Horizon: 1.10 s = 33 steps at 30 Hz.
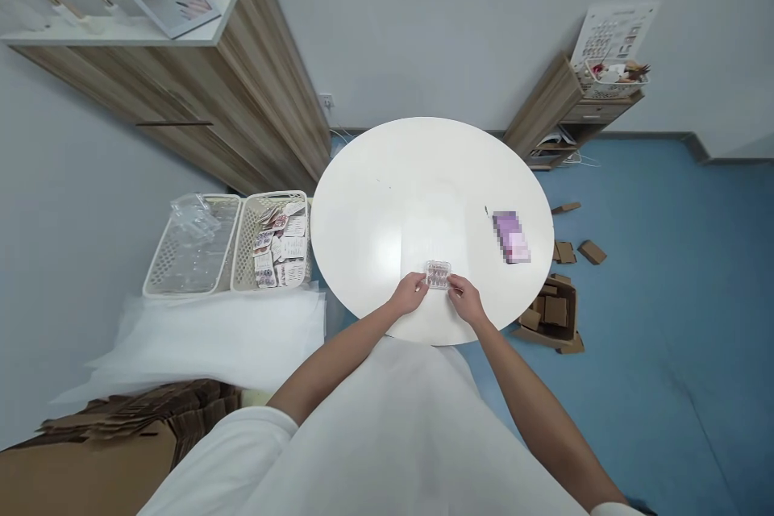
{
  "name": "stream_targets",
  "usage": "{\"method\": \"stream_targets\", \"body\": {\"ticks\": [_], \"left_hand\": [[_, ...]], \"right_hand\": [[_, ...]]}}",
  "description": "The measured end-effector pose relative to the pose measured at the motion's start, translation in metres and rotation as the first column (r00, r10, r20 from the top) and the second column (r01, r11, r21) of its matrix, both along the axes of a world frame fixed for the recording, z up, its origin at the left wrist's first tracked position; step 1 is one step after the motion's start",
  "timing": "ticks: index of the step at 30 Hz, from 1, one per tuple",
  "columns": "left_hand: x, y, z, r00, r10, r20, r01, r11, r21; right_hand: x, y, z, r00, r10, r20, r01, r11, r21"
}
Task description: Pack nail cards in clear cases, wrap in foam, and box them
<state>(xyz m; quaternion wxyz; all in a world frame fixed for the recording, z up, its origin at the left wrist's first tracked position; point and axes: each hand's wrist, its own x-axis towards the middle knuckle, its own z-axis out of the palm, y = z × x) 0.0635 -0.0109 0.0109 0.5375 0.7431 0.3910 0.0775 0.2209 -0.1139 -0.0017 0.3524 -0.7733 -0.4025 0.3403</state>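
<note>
Near the front edge of the white round table (356,169), a small clear plastic box of press-on nails (438,276) is between my two hands. Rows of brownish-pink nails show through it. My left hand (409,294) grips its left side with thumb and fingertips. At the opposite side, the closed fingers of my right hand (465,300) hold its right edge. Whether the box rests on the tabletop or is slightly raised, I cannot tell. To the right on the table lies a purple and pink object (511,237), blurred out.
Left of the table, one basket (240,258) holds many nail cards and another basket (154,270) holds clear plastic cases. White sheets (242,330) lie before them. A carton (572,330) of small brown boxes stands on the floor at right. Wooden cabinets (254,72) line the wall.
</note>
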Motion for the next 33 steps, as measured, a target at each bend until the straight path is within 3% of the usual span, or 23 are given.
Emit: {"method": "stream_targets", "body": {"ticks": [5, 9, 11, 15, 21, 26, 33], "left_hand": [[0.001, -0.007, -0.001, 0.995, -0.053, -0.081, 0.059, 0.996, 0.067], [-0.007, -0.015, 0.001, 0.992, -0.067, -0.108, 0.085, 0.981, 0.172], [-0.013, -0.019, 0.004, 0.981, -0.121, -0.155, 0.158, 0.953, 0.257], [-0.025, -0.029, 0.009, 0.917, -0.223, -0.33, 0.337, 0.875, 0.347], [-0.025, -0.038, 0.011, 0.895, -0.18, -0.407, 0.355, 0.841, 0.408], [-0.024, -0.04, 0.009, 0.896, -0.122, -0.427, 0.333, 0.82, 0.465], [-0.027, -0.04, 0.001, 0.948, -0.101, -0.302, 0.257, 0.8, 0.542]], "right_hand": [[0.002, -0.001, -0.005, 0.994, 0.088, 0.057, -0.086, 0.996, -0.034], [0.005, -0.008, 0.0, 0.963, 0.175, 0.204, -0.174, 0.985, -0.022], [0.009, -0.016, 0.002, 0.914, 0.279, 0.294, -0.278, 0.959, -0.045], [0.021, -0.031, 0.003, 0.73, 0.513, 0.451, -0.483, 0.855, -0.191], [0.022, -0.028, 0.001, 0.592, 0.586, 0.553, -0.564, 0.792, -0.234], [0.02, -0.022, 0.009, 0.616, 0.592, 0.519, -0.574, 0.789, -0.218], [0.028, -0.031, 0.022, 0.659, 0.625, 0.419, -0.63, 0.763, -0.148]]}}
